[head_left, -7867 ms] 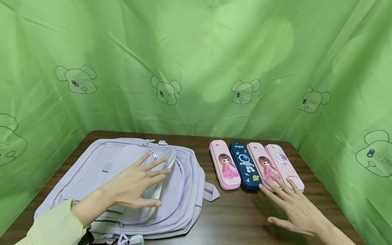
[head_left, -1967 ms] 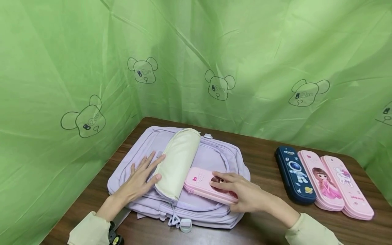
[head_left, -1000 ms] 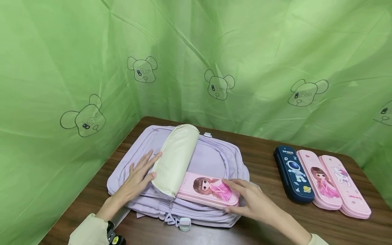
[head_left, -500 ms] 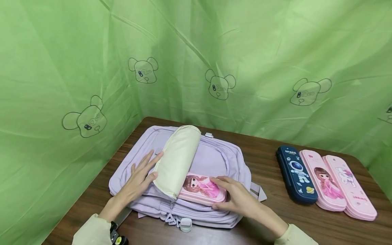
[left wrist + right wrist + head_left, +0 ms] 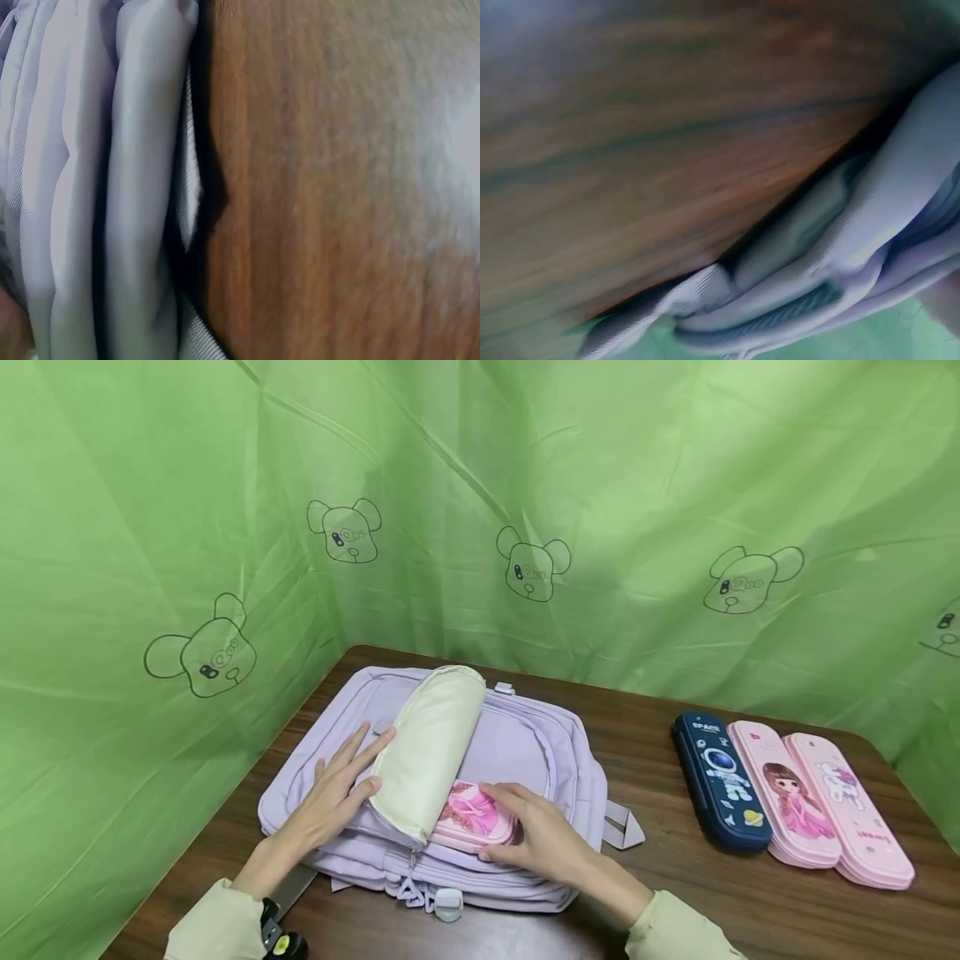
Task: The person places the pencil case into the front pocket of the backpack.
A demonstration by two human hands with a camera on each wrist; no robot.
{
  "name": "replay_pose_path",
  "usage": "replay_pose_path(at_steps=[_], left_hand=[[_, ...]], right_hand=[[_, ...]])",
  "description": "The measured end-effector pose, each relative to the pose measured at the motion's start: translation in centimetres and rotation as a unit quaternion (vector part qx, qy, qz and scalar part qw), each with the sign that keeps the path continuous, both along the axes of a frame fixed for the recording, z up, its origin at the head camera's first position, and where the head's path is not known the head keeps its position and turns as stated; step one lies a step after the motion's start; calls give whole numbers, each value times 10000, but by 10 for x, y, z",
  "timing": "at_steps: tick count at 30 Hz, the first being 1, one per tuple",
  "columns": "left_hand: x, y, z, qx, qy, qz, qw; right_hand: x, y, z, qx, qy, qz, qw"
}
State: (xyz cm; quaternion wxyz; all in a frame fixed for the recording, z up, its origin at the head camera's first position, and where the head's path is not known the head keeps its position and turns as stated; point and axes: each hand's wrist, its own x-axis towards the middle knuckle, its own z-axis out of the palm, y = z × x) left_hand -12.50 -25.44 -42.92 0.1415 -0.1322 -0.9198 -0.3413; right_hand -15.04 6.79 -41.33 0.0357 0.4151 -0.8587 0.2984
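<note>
From the head view, I see the right hand (image 5: 536,835) pinching the near end of a pink pencil case (image 5: 474,814), fingers on one long side and thumb on the other. The case lies on the lilac backpack (image 5: 510,743), its long axis running from those fingers towards nine or ten o'clock, its far end hidden beneath the cream flap (image 5: 431,752). The flap slants towards one o'clock, across the case's line. The left hand (image 5: 326,802), farther from the case, rests at nine o'clock with fingers spread, touching the flap's edge. Three other cases (image 5: 787,802) lie at three o'clock, well apart, on the tabletop (image 5: 637,760).

In the left wrist view, the backpack's side fills the nine o'clock edge; I cannot tell the fingers' state.

The right wrist view, blurred, shows a strap (image 5: 697,292) near six o'clock; neither case nor grip is discernible.
</note>
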Motion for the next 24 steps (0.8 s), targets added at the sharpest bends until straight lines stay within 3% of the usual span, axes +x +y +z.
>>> replay_pose_path(at_steps=[5, 10, 14, 17, 24], left_hand=[[-1, 0, 3, -164, -149, -38, 9997], [0, -1, 7, -289, -113, 39, 9995], [1, 0, 12, -557, 29, 67, 9984], [-1, 4, 15, -785, 160, 106, 9967], [0, 6, 13, -1056, 408, 267, 9932]], right_hand=[[-1, 20, 2, -77, -245, -64, 9996], [-2, 22, 5, -27, 120, 23, 9999], [1, 15, 8, 172, 337, -346, 9987], [4, 11, 11, 450, 625, -723, 9944], [8, -4, 18, 1532, 1244, -1089, 9743]])
